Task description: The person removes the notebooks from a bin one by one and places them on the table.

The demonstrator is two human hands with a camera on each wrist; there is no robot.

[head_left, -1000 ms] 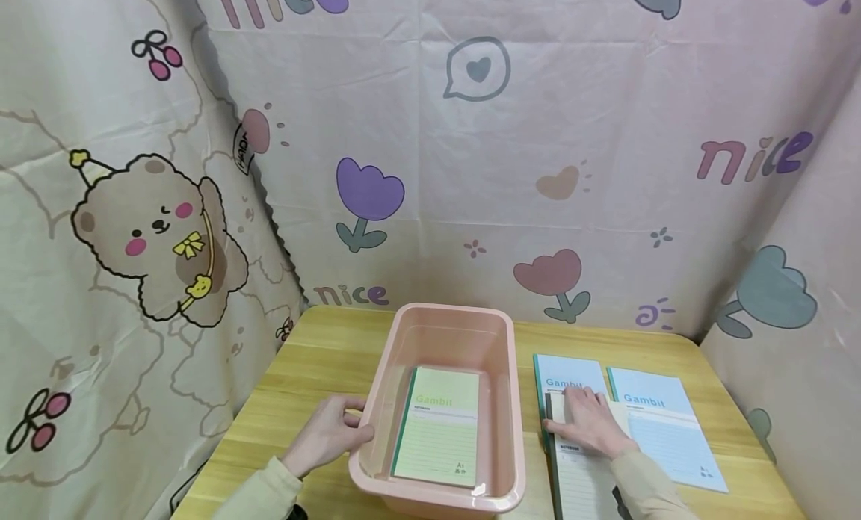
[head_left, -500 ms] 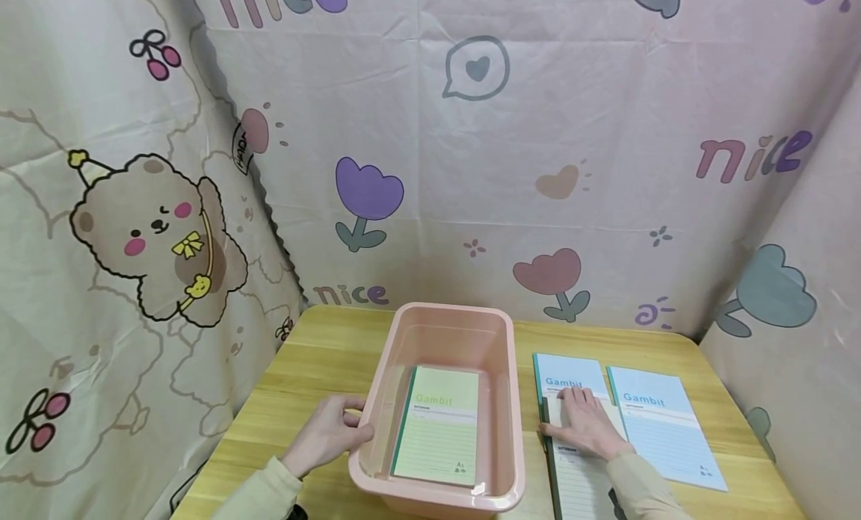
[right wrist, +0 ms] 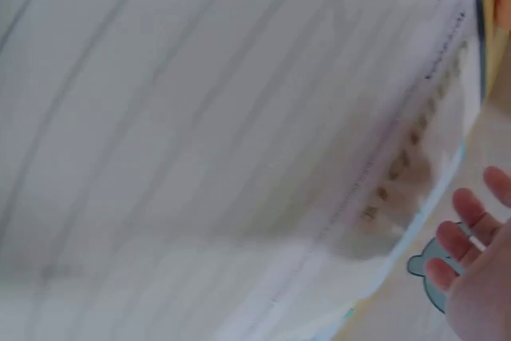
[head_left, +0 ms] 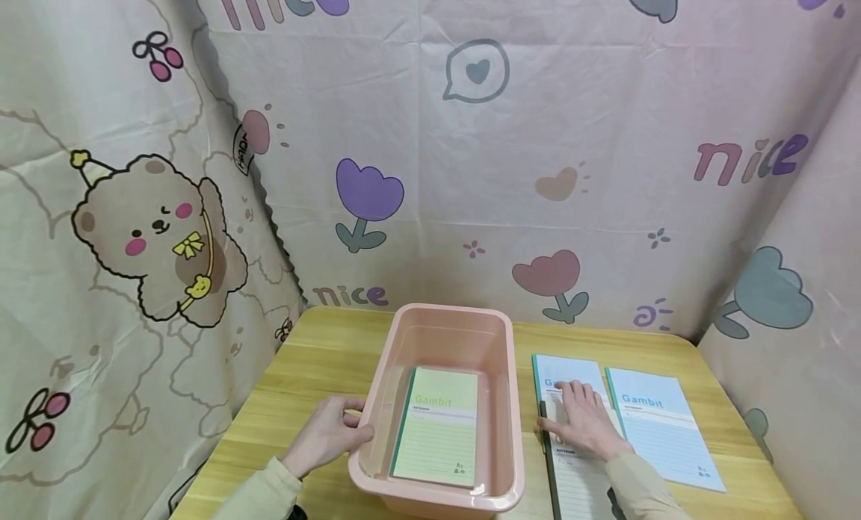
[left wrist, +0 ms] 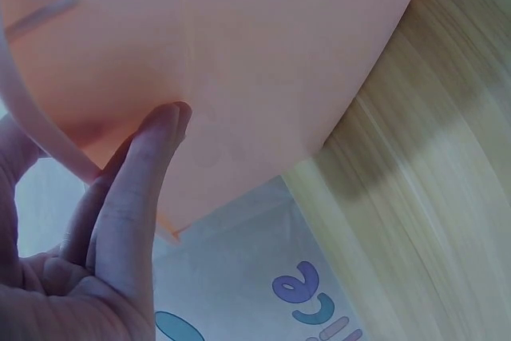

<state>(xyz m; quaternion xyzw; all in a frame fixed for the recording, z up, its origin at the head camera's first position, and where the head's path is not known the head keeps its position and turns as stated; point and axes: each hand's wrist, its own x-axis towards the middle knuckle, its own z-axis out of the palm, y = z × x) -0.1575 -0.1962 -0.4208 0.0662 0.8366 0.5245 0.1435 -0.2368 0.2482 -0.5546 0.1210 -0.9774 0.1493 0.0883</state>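
My left hand (head_left: 329,434) pinches the left rim of a pink plastic basin (head_left: 517,430), thumb on one side and fingers on the other. The left wrist view shows those fingers against the basin wall (left wrist: 271,61). Inside the basin a light green notebook (head_left: 437,441) lies flat, cover up. Over a pale, dark-spined notebook (head_left: 581,486) my right hand (head_left: 588,423) spreads its fingers, the thumb at the spine edge. That notebook overlaps a blue notebook (head_left: 572,365). In the right wrist view its lined cover (right wrist: 176,149) fills most of the frame, the fingers extended past it.
A second blue notebook (head_left: 673,438) lies on the right side of the wooden table (head_left: 343,341). Printed cloth (head_left: 430,169) hangs behind the table and along both sides.
The pale notebook has slid slightly left under my right hand, which shifted a little left too. My left hand, the basin and the green notebook stay in place.
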